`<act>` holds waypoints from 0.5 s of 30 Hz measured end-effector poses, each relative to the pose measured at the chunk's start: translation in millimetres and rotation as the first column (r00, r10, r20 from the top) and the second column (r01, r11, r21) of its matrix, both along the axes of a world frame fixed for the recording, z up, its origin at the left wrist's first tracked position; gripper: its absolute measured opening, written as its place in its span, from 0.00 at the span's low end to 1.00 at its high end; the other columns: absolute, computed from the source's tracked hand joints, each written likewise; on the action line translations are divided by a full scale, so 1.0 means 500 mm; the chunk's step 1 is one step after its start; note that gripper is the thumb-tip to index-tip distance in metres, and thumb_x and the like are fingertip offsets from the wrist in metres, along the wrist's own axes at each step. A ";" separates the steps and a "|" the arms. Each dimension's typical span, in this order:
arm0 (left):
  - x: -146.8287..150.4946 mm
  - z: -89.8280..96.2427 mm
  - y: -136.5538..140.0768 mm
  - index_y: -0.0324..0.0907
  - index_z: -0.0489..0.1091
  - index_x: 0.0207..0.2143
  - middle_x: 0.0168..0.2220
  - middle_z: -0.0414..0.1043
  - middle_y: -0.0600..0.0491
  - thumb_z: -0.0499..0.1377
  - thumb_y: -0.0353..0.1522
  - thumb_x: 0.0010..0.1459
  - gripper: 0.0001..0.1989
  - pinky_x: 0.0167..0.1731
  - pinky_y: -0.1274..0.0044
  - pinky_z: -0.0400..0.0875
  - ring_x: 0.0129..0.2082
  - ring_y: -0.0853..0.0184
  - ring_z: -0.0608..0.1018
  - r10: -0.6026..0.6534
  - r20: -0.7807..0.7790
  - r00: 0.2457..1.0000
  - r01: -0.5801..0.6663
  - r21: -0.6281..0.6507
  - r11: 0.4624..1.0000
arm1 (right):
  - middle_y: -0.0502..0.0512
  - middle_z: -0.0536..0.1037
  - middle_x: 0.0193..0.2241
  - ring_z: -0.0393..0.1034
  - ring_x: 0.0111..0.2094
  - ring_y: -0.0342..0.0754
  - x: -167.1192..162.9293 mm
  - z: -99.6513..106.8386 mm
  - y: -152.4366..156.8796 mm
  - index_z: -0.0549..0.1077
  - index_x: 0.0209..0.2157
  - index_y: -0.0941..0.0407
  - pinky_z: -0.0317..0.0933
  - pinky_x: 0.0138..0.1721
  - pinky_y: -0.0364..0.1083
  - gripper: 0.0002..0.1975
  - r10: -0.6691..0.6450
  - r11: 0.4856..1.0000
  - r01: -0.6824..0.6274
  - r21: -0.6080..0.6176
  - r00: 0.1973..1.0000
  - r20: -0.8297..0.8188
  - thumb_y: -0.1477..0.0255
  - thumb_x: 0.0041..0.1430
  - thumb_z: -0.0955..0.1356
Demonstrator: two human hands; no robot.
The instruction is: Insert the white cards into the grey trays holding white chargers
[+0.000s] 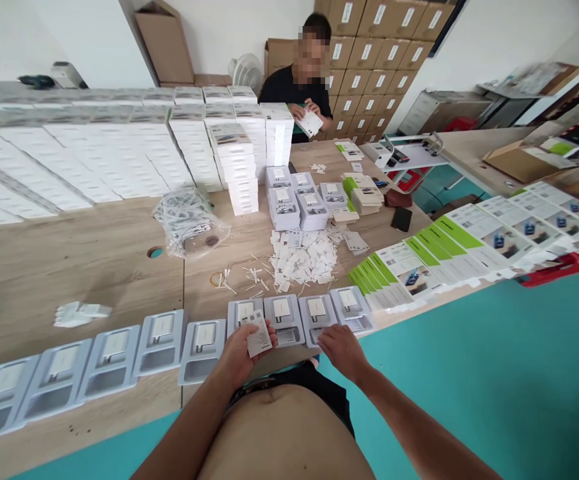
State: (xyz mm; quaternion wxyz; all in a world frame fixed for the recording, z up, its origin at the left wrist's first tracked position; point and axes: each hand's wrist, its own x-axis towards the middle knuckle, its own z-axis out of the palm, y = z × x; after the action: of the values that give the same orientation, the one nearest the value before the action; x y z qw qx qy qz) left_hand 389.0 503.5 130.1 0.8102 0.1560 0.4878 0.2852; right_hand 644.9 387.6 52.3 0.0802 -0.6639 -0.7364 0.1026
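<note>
My left hand (242, 350) is closed around a small stack of white printed cards (259, 335), above the front edge of the table. At the front compartment of a grey plastic tray (313, 308), my right hand (343, 352) has its fingers bent and together; what is under the fingertips is hidden. That tray carries a white boxy device in its rear compartment. To its left, another tray (283, 309) has a white card in its front compartment. One more tray (350, 299) stands at the right end of the row.
More trays (112, 347) line the table edge leftwards. Beyond lie a pile of white cards (304, 260), stacked filled trays (284, 207), a bag of cables (186, 217) and white box stacks (119, 153). Green-and-white sleeves (419, 260) lie right. A co-worker (296, 87) holds a white box opposite.
</note>
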 end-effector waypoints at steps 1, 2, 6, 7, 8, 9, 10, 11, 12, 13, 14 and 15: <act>-0.001 0.000 0.001 0.29 0.72 0.42 0.36 0.78 0.40 0.55 0.26 0.53 0.14 0.37 0.67 0.79 0.33 0.59 0.81 0.000 -0.002 1.000 0.000 0.004 1.000 | 0.54 0.77 0.36 0.67 0.42 0.50 -0.005 -0.002 -0.003 0.74 0.36 0.54 0.52 0.43 0.50 0.11 0.006 1.000 -0.006 -0.015 1.000 0.008 0.70 0.68 0.61; -0.001 -0.001 0.002 0.29 0.72 0.42 0.36 0.78 0.40 0.55 0.26 0.53 0.14 0.37 0.67 0.79 0.33 0.59 0.81 0.000 -0.005 1.000 0.000 0.007 1.000 | 0.54 0.77 0.37 0.67 0.42 0.51 -0.010 -0.004 -0.004 0.74 0.36 0.54 0.52 0.44 0.51 0.10 0.006 1.000 -0.005 -0.026 1.000 0.014 0.70 0.67 0.61; 0.000 -0.005 0.003 0.30 0.72 0.42 0.36 0.78 0.40 0.55 0.26 0.53 0.14 0.37 0.67 0.79 0.33 0.59 0.81 -0.009 -0.004 1.000 0.009 0.016 1.000 | 0.54 0.77 0.39 0.67 0.43 0.50 -0.024 -0.005 0.003 0.73 0.38 0.54 0.50 0.47 0.52 0.08 -0.038 0.997 0.041 -0.059 0.998 0.043 0.70 0.67 0.62; 0.001 -0.006 0.003 0.30 0.72 0.42 0.36 0.78 0.40 0.55 0.26 0.53 0.14 0.36 0.67 0.79 0.33 0.59 0.81 -0.009 0.000 1.000 0.009 0.018 1.000 | 0.55 0.77 0.38 0.68 0.43 0.51 -0.027 -0.004 0.008 0.73 0.38 0.54 0.50 0.47 0.53 0.08 -0.049 0.996 0.052 -0.069 0.997 0.054 0.70 0.67 0.62; 0.001 -0.005 0.004 0.30 0.72 0.42 0.36 0.78 0.40 0.56 0.26 0.53 0.14 0.36 0.68 0.79 0.32 0.60 0.81 -0.008 0.001 1.000 0.008 0.019 1.000 | 0.55 0.77 0.38 0.68 0.43 0.51 -0.028 -0.002 0.013 0.73 0.38 0.54 0.50 0.47 0.53 0.08 -0.056 0.995 0.061 -0.077 0.997 0.061 0.70 0.66 0.62; 0.001 -0.005 0.004 0.30 0.73 0.42 0.36 0.78 0.40 0.56 0.26 0.53 0.14 0.36 0.68 0.79 0.32 0.60 0.81 -0.006 0.002 1.000 0.005 0.020 1.000 | 0.55 0.77 0.39 0.67 0.43 0.51 -0.029 -0.001 0.018 0.73 0.39 0.54 0.50 0.47 0.53 0.08 -0.059 0.994 0.064 -0.084 0.996 0.063 0.70 0.66 0.62; 0.000 -0.004 0.005 0.30 0.73 0.42 0.36 0.78 0.40 0.56 0.26 0.53 0.14 0.36 0.69 0.79 0.32 0.60 0.81 -0.003 0.002 1.000 0.003 0.022 1.000 | 0.55 0.77 0.39 0.67 0.44 0.51 -0.029 0.002 0.022 0.73 0.39 0.54 0.50 0.46 0.52 0.08 -0.058 0.994 0.063 -0.089 0.997 0.058 0.70 0.66 0.63; -0.002 -0.003 0.006 0.29 0.73 0.42 0.36 0.78 0.40 0.56 0.26 0.53 0.14 0.35 0.69 0.79 0.32 0.60 0.81 0.000 0.004 1.000 -0.001 0.024 1.000 | 0.55 0.77 0.40 0.67 0.44 0.51 -0.030 0.005 0.026 0.73 0.39 0.53 0.50 0.46 0.52 0.08 -0.059 0.994 0.063 -0.092 0.997 0.049 0.71 0.66 0.62; -0.004 -0.001 0.007 0.29 0.73 0.42 0.36 0.78 0.40 0.56 0.26 0.53 0.14 0.35 0.69 0.79 0.32 0.60 0.81 0.003 0.007 1.000 -0.003 0.028 1.000 | 0.54 0.78 0.39 0.68 0.44 0.51 -0.031 0.009 0.030 0.73 0.39 0.53 0.50 0.46 0.52 0.09 -0.062 0.994 0.066 -0.092 0.997 0.041 0.72 0.66 0.61; -0.008 0.000 0.008 0.30 0.72 0.42 0.36 0.78 0.40 0.56 0.26 0.53 0.14 0.35 0.69 0.79 0.32 0.60 0.81 0.006 0.013 1.000 -0.006 0.034 0.999 | 0.54 0.78 0.38 0.68 0.43 0.51 -0.033 0.013 0.034 0.74 0.39 0.52 0.50 0.46 0.52 0.10 -0.068 0.994 0.071 -0.087 0.997 0.034 0.73 0.67 0.61; -0.011 0.002 0.008 0.30 0.72 0.42 0.36 0.78 0.41 0.56 0.26 0.53 0.14 0.35 0.69 0.79 0.32 0.60 0.81 0.011 0.016 1.000 -0.012 0.037 0.999 | 0.54 0.78 0.36 0.68 0.42 0.51 -0.036 0.018 0.038 0.74 0.38 0.53 0.51 0.45 0.52 0.11 -0.075 0.994 0.076 -0.075 0.997 0.025 0.73 0.67 0.60; -0.014 0.003 0.009 0.30 0.72 0.42 0.36 0.78 0.41 0.55 0.26 0.53 0.14 0.35 0.69 0.79 0.33 0.60 0.81 0.020 0.014 1.000 -0.021 0.037 0.999 | 0.54 0.78 0.35 0.68 0.41 0.51 -0.042 0.023 0.042 0.74 0.38 0.53 0.52 0.45 0.52 0.11 -0.081 0.995 0.082 -0.054 0.997 0.013 0.73 0.67 0.60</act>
State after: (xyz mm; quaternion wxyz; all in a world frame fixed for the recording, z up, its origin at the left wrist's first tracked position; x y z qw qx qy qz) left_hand 381.8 508.0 131.6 0.8074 0.1641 0.4786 0.3035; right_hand 624.0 408.8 64.0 0.0623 -0.6959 -0.7060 0.1160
